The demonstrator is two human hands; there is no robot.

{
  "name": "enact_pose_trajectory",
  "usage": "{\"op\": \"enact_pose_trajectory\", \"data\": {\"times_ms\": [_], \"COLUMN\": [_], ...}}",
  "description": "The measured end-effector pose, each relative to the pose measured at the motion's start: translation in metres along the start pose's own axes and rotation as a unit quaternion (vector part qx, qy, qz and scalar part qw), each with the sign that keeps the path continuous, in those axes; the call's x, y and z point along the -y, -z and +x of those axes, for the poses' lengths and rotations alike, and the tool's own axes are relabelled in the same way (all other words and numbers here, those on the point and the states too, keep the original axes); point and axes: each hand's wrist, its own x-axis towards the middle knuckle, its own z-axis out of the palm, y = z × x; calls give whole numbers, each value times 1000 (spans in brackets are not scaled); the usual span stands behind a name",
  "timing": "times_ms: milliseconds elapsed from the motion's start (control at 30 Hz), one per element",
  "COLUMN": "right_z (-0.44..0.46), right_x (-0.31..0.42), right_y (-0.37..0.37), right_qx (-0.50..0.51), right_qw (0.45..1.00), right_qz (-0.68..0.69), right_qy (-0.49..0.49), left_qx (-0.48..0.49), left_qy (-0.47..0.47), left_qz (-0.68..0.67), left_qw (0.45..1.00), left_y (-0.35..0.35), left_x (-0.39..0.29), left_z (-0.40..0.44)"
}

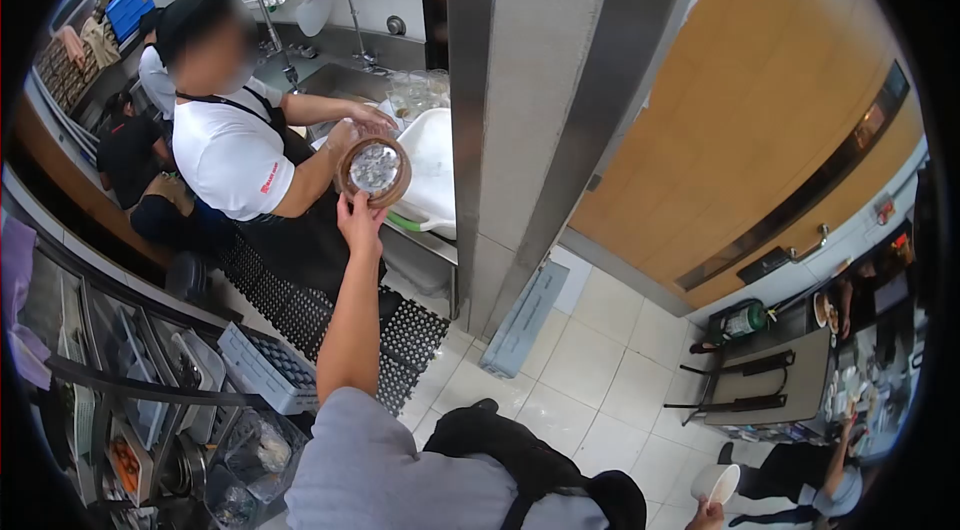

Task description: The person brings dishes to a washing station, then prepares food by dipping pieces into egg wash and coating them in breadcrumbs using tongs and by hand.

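Observation:
My left hand (361, 217) reaches forward and grips the near edge of a round brown bowl (398, 173) with a shiny, silvery middle; whether that is metal, foil or contents I cannot tell. A co-worker in a white shirt and dark cap has a hand (345, 135) against the bowl's far side, and the other hand (372, 117) is just beyond it. Low at the right edge of my body, my right hand (708, 516) holds a white bowl (716, 483) by its rim, tilted. Only part of this hand shows.
Behind the brown bowl stand a white tub (432, 165) and a sink with glassware (415, 90). A pillar (540, 80) rises at centre. Shelves with trays (130, 465) line the left; a grey crate (262, 370) sits there. Other people work at far left and lower right.

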Motion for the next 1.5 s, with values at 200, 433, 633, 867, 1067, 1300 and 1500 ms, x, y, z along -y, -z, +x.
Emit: {"op": "enact_pose_trajectory", "data": {"times_ms": [200, 433, 633, 867, 1067, 1300, 1500], "right_z": [41, 40, 18, -32, -89, -96, -102], "right_x": [-28, 58, 168, 249, 288, 279, 272], "right_y": [-92, -184, -196, -199, -157, -172, -172], "right_qx": [-7, 38, 76, 71, 133, 84, 72], "right_qw": [994, 971, 974, 984, 988, 989, 987], "right_qz": [59, 224, 197, 146, 43, 119, 140], "right_qy": [90, 80, 87, 68, 72, 11, -9], "left_qx": [25, 64, 51, 137, 136, 125, 81], "left_qy": [49, 52, -288, -164, -51, 71, -47], "left_qz": [14, 104, 343, 612, 697, 677, 683], "left_qw": [998, 991, 893, 761, 703, 722, 724], "left_y": [-20, -69, -144, -215, -200, -169, -143], "left_x": [-10, -67, -121, -127, -88, -93, -73], "left_z": [3, 72, 235, 407, 504, 498, 506]}}
